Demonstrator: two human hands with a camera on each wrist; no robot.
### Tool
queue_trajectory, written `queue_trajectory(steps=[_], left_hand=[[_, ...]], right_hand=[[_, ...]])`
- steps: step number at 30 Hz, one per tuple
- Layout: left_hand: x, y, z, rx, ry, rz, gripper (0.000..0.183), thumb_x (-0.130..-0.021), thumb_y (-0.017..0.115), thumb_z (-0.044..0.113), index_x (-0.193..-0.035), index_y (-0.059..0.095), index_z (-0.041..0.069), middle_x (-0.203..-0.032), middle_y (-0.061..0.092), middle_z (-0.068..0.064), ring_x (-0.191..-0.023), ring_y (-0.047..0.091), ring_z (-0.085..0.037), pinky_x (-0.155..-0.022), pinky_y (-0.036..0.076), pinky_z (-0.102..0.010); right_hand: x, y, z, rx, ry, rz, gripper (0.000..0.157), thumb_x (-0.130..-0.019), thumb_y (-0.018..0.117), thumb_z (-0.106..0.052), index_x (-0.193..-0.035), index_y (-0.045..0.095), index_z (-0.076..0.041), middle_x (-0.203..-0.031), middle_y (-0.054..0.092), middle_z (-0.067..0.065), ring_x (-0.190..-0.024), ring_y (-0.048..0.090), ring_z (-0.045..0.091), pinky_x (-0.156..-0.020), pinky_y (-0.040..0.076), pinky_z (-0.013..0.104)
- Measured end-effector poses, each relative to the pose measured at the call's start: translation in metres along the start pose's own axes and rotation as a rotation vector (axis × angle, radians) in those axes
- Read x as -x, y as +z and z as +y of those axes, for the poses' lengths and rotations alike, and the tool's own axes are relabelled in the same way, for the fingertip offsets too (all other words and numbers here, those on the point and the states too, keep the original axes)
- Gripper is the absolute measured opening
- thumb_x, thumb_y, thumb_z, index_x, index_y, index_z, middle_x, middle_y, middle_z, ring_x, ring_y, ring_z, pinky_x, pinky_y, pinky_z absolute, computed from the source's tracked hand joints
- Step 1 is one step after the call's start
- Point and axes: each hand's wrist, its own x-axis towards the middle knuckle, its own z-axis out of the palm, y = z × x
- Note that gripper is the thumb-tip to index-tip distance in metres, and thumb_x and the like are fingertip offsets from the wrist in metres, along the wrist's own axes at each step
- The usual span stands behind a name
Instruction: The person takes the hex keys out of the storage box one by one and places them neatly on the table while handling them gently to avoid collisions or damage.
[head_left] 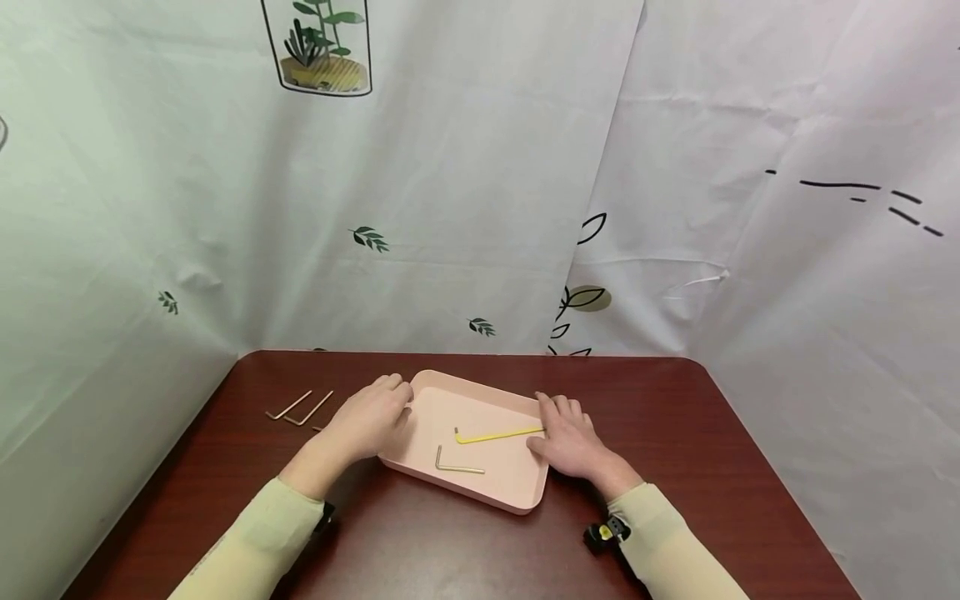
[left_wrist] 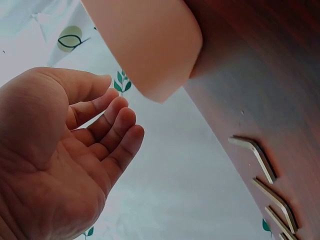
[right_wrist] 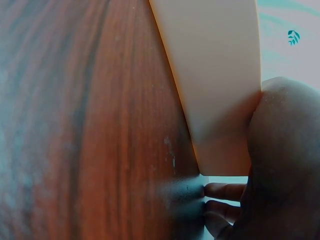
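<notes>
Pale printed cloth hangs behind the dark red table, where the pink tray sits skewed near the middle, holding a yellow hex key and a smaller brass key. Thumb inside, the right hand grips its right end; the left hand, loosely curved, is just beside the left end, apart from it. Good handling calls for even pressure at both ends, a level tray, and clearance from the loose keys at left.
</notes>
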Motion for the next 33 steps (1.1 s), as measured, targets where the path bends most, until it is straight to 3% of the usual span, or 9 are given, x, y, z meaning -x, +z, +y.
queue_trajectory(steps=[13,20,27,33], left_hand=[[0.000,0.003,0.022,-0.006,0.054,-0.034,0.014,-0.099,0.080,0.009,-0.101,0.066,0.007,-0.105,0.063,-0.007,-0.095,0.063,-0.029,-0.080,0.058,-0.046],[0.000,0.009,0.029,-0.009,0.084,-0.059,0.016,-0.100,0.080,0.011,-0.099,0.064,0.009,-0.099,0.056,-0.005,-0.088,0.059,-0.025,-0.076,0.056,-0.045],[-0.001,0.018,0.032,-0.006,0.202,-0.003,0.022,-0.095,0.078,0.007,-0.087,0.058,0.011,-0.086,0.048,0.000,-0.079,0.051,-0.021,-0.072,0.052,-0.040],[-0.003,0.023,0.037,0.016,0.223,0.005,0.026,-0.090,0.076,0.004,-0.082,0.053,0.013,-0.083,0.045,0.001,-0.078,0.049,-0.020,-0.071,0.048,-0.037]], right_hand=[[0.001,-0.003,-0.005,0.024,-0.005,0.002,0.080,-0.096,0.071,-0.026,-0.165,0.041,0.002,-0.148,0.051,0.025,-0.135,0.045,0.046,-0.106,0.039,0.066],[0.003,-0.001,-0.003,0.006,-0.030,0.037,0.081,-0.094,0.070,-0.028,-0.162,0.042,0.004,-0.145,0.052,0.027,-0.131,0.045,0.046,-0.098,0.040,0.066],[0.004,-0.003,-0.005,0.017,-0.033,0.046,0.081,-0.093,0.071,-0.029,-0.162,0.043,0.004,-0.144,0.053,0.026,-0.130,0.046,0.046,-0.097,0.041,0.064],[0.003,-0.004,-0.004,0.021,-0.022,0.033,0.083,-0.094,0.071,-0.029,-0.164,0.042,0.004,-0.146,0.052,0.025,-0.132,0.046,0.045,-0.098,0.041,0.063]])
